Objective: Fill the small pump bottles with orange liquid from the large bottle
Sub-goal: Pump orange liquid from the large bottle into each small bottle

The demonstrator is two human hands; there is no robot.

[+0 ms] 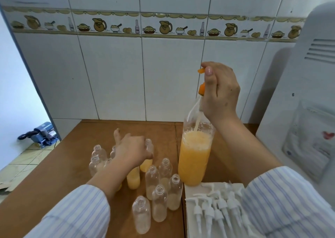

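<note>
Right hand [220, 92] hides the big bottle's [194, 158] neck, gripping an orange pump [201, 89] (mostly covered). Left hand [131, 149] curls around a small bottle [149, 147].

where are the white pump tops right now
In the head view, the white pump tops lie in a bunch at the lower right of the wooden table, just in front of the large bottle of orange liquid.

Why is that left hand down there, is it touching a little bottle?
Touching: the head view shows the left hand gripping a small bottle.
</note>
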